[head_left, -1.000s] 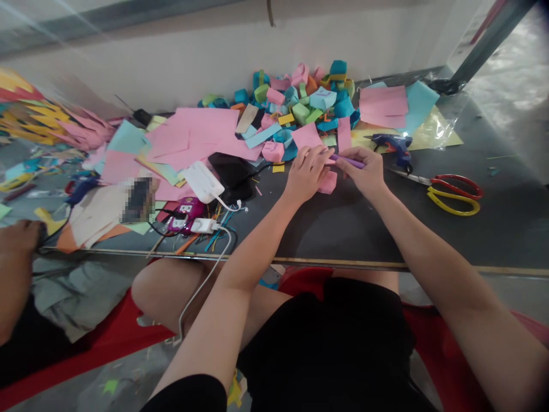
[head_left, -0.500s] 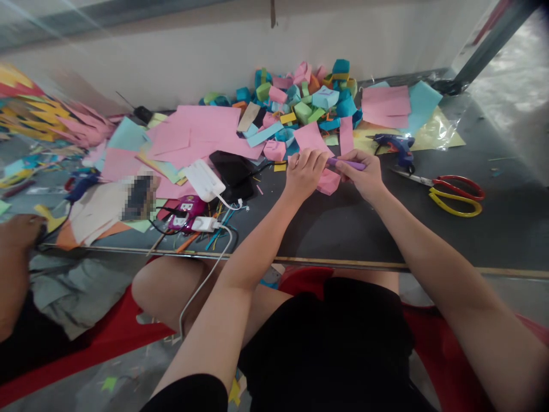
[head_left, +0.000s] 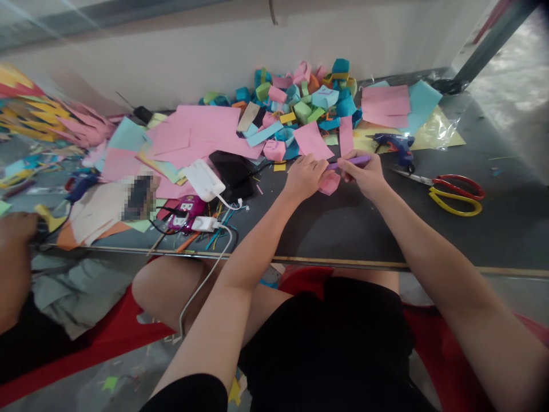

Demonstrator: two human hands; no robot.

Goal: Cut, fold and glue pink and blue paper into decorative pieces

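Observation:
In the head view, my right hand [head_left: 362, 171] pinches a slim purple pen [head_left: 361, 161] that slants up to the right. The pen's left end meets the fingertips of my left hand [head_left: 306, 174]. That hand is closed with its back toward me, so what its fingers hold is hidden. Under both hands sits a small pink folded paper box [head_left: 330, 183]. Just beyond my fingers lie a square pink sheet [head_left: 313, 140] and a narrow pink strip [head_left: 346, 136].
Scissors [head_left: 457, 194] and a blue glue gun [head_left: 397, 146] lie to the right. A heap of folded paper boxes [head_left: 300, 94] fills the back. Leftward are a power bank [head_left: 203, 179], a magenta power strip [head_left: 187, 213] and a co-worker's hand [head_left: 17, 229].
The pen has shifted slightly right and up, and tilts more. My left fingers have dropped a little and curled further in. The co-worker's hand has moved slightly.

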